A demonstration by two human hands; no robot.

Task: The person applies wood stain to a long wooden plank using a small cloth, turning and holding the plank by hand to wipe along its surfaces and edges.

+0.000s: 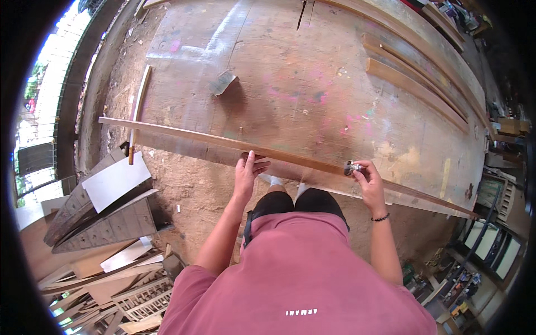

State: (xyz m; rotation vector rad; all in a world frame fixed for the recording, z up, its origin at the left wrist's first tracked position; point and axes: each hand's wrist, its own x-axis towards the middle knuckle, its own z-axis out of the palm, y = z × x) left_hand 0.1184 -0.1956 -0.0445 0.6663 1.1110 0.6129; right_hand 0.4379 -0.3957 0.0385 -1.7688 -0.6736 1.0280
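A long, narrow wooden strip (215,137) runs slantwise in front of me along the near side of the worktable, from the left down to the right. My left hand (249,168) grips its near edge around the middle, fingers partly beneath it. In my right hand (367,180) is a small dark and whitish wad (352,167), pinched against the strip's face. Whether the wad is cloth or something harder is too small to tell. Beyond the strip, a small box-shaped block (224,83) sits on the table.
The stained plywood worktable (301,72) carries several wooden boards (416,92) at the far right. A thin stick (139,106) lies across its left end. White sheet material (117,181) and wood scraps (117,279) are piled on the ground at left; shelves and clutter (491,245) stand at right.
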